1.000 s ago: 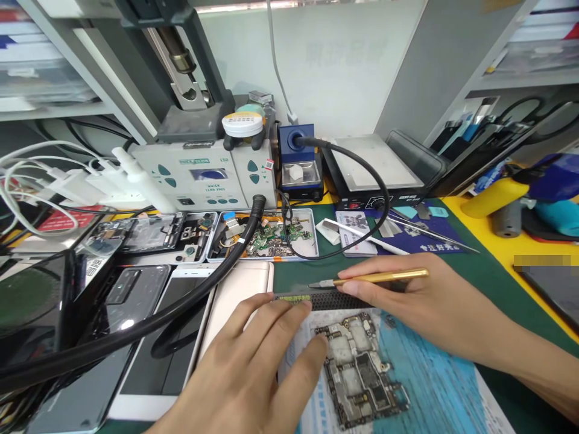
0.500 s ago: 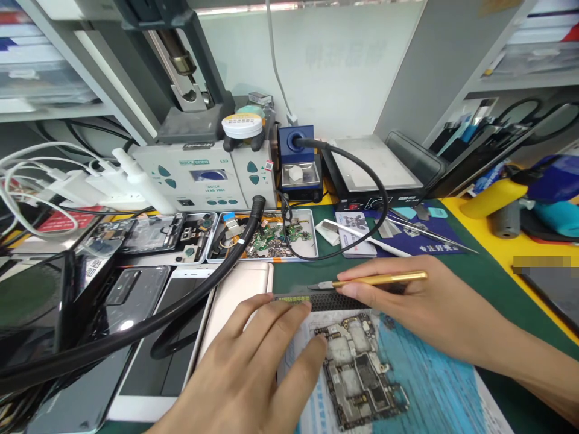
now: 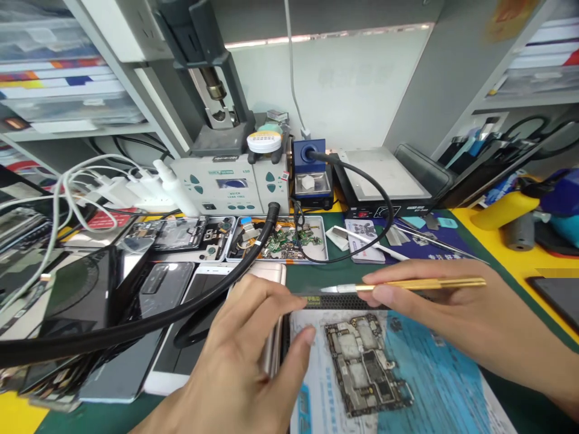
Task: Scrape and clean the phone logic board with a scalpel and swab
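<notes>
One hot-air station (image 3: 230,193), labelled "QUICK", "LEAD FREE", back edge of desk (image 3: 511,259). Right hand (image 3: 456,307) gripping one gold-handled knife (image 3: 407,284); left hand (image 3: 248,340) part-open near one phone logic board (image 3: 368,364).

And there it is, the gold-handled knife (image 3: 420,284), almost level in the right hand (image 3: 470,308), its slim, pale blade pointing left, just apart from the circuit board's (image 3: 362,372) far end. The board itself lies flat on the blue-and-white sheet (image 3: 446,374), bare, slanting from far left to near right: dark along the edges, pale grey panels across it, blackish patches right of its middle, jagged corner at the near right!
</notes>
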A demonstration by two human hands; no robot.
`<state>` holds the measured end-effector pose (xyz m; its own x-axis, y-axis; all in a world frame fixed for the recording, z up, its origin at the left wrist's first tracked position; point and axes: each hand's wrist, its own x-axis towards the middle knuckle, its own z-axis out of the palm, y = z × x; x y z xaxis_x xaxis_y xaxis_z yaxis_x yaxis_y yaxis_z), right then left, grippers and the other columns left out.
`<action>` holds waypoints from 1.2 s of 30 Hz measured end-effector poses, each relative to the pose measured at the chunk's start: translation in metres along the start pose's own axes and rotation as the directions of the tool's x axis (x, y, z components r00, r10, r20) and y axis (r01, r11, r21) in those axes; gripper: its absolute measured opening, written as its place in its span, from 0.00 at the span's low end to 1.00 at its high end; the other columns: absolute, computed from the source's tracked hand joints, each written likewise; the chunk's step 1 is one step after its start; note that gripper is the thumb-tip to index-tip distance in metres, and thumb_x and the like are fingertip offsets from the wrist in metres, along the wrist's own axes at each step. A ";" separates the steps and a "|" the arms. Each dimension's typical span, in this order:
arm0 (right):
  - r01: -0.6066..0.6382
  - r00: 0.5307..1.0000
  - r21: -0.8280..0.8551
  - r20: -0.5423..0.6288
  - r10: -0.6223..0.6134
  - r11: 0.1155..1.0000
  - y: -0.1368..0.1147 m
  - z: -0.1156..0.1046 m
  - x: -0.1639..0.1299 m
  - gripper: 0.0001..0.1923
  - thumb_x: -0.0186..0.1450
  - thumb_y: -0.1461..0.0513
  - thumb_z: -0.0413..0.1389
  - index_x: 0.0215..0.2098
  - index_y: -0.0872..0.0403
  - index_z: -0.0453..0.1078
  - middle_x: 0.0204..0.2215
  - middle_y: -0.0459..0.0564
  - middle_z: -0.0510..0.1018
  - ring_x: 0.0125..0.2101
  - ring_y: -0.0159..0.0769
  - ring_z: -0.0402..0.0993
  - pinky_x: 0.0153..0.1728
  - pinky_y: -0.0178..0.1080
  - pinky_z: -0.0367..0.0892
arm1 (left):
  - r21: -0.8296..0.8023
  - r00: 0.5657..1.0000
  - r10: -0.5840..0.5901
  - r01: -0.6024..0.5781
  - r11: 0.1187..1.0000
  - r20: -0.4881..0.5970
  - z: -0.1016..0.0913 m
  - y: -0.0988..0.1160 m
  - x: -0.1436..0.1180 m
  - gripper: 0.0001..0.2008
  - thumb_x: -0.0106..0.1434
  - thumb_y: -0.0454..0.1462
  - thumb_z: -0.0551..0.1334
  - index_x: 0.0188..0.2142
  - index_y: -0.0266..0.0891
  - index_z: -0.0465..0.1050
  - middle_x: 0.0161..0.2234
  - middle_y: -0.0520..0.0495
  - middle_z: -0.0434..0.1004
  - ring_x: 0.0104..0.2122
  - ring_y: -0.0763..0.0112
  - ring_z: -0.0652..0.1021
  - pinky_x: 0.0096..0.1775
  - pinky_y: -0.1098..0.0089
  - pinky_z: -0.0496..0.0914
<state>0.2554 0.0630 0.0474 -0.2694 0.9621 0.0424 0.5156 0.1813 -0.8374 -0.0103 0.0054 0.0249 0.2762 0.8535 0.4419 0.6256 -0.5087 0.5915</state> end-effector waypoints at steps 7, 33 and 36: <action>0.066 0.996 0.065 0.056 -0.069 0.996 -0.008 -0.003 -0.013 0.04 0.65 0.50 0.69 0.37 0.35 0.87 0.36 0.43 0.89 0.32 0.45 0.87 0.28 0.38 0.83 | -0.323 0.977 -0.191 0.212 0.922 0.097 0.003 0.002 0.008 0.07 0.70 0.38 0.65 0.46 0.41 0.78 0.37 0.47 0.77 0.35 0.68 0.78 0.36 0.65 0.74; -0.067 0.975 0.518 -0.147 0.166 0.853 0.010 -0.037 -0.003 0.06 0.61 0.53 0.74 0.34 0.44 0.87 0.30 0.51 0.87 0.30 0.43 0.84 0.26 0.39 0.71 | -0.313 0.989 -0.115 0.081 0.946 -0.092 -0.027 -0.009 0.018 0.09 0.64 0.29 0.69 0.36 0.46 0.84 0.33 0.57 0.83 0.32 0.73 0.80 0.33 0.76 0.77; -0.092 0.968 0.547 -0.146 0.204 0.832 0.009 -0.039 -0.006 0.05 0.62 0.55 0.73 0.34 0.46 0.88 0.30 0.52 0.87 0.30 0.40 0.84 0.27 0.36 0.71 | -0.265 0.974 -0.171 0.128 0.956 -0.147 -0.033 -0.016 0.005 0.09 0.64 0.30 0.67 0.34 0.46 0.83 0.33 0.61 0.81 0.33 0.74 0.80 0.33 0.76 0.76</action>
<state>0.2931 0.0671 0.0609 -0.0370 0.9981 -0.0498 0.0094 -0.0495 -0.9987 -0.0429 0.0141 0.0402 0.0553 0.9018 0.4285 0.4401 -0.4073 0.8003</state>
